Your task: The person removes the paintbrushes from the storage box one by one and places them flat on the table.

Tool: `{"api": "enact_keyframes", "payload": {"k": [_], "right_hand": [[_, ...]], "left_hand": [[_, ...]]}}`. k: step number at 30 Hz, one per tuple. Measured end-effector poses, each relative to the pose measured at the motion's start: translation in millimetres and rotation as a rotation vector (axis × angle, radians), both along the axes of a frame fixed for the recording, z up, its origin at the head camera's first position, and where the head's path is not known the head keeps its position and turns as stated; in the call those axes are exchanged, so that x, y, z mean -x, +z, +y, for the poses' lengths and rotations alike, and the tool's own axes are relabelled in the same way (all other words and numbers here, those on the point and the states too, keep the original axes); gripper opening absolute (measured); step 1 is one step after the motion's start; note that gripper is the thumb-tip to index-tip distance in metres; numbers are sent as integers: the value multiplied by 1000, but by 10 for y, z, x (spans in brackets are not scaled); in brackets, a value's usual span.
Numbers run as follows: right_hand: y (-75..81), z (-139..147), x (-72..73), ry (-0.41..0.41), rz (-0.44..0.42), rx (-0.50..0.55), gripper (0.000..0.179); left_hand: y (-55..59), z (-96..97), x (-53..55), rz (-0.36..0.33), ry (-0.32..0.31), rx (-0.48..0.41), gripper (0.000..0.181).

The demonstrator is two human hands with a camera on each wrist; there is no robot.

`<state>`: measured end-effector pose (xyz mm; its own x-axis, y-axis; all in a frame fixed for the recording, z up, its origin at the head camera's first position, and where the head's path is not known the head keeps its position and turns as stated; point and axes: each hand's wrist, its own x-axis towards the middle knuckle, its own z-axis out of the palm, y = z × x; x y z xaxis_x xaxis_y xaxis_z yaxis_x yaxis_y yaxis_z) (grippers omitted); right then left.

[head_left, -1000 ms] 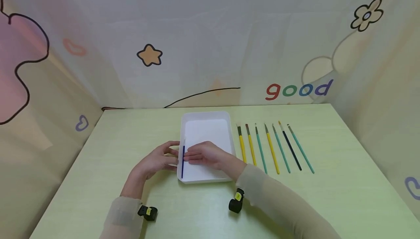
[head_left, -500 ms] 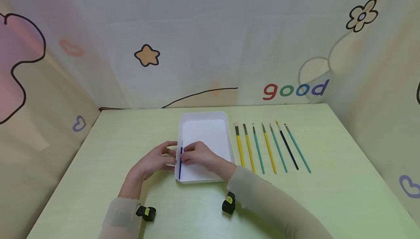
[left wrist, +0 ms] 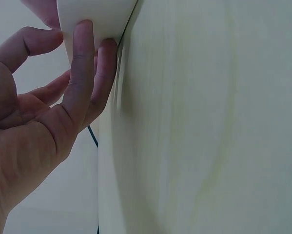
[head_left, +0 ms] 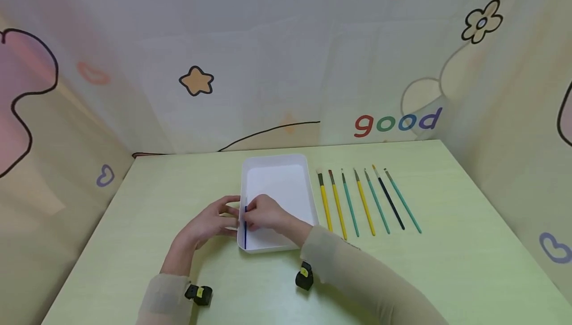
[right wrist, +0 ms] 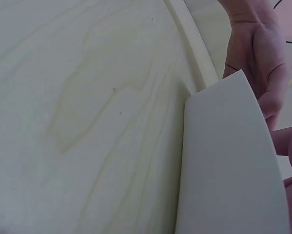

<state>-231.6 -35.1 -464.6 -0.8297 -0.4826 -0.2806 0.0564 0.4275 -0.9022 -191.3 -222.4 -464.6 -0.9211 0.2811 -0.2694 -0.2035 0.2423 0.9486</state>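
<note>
A white rectangular tray [head_left: 286,181] lies on the table, and a thin dark blue paintbrush [head_left: 245,238] lies lengthwise in it along the left wall. My right hand [head_left: 267,213] reaches into the tray from the right, and its bent fingertips pinch the brush's handle. The fingers hide part of the handle and, it seems, the tip. Outside the tray, my left hand [head_left: 211,222] rests against the left wall with loosely spread fingers. In the left wrist view, fingertips of the left hand [left wrist: 53,102] touch the tray's outer wall [left wrist: 102,14].
Right of the tray several paintbrushes lie side by side, bristles away from me: yellow-handled brushes [head_left: 325,203], teal-handled brushes [head_left: 350,205] and a dark-handled brush [head_left: 392,203]. A printed curtain [head_left: 268,82] stands behind the pale wooden table [head_left: 464,265].
My right hand has shifted slightly left, and its flat fingers have bent in around the brush handle. The left hand stays at the tray wall. The head view has turned slightly.
</note>
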Motion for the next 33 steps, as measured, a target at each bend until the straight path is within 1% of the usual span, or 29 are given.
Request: {"api": "enact_keyframes", "payload": {"k": [3,5,9,12,15,20,26,33], "right_hand": [[55,-4,-1,21,-3,-33,23],[76,-4,10,36,-21,-42,22],[83,-6,28,46,-64,-31,20],[67,-16,30,41,-68,-29,18],[40,-30,21,26,-40,-39,17],[27,-57,-12,-21,7,-61,18],[7,-90,-18,-80,19,-50,19],[-35,-82,10,-101,28,-67,21]], "left_hand": [[8,-4,0,-1,7,4,69],[10,-7,-2,-1,10,8,70],[8,-13,-13,-4,12,11,71],[2,-17,-23,-3,10,6,71],[-2,-17,-29,-2,11,-3,72],[-13,-19,-22,-12,13,-10,71],[-13,-12,-10,-11,16,-1,71],[3,15,-5,-6,11,-1,68]]}}
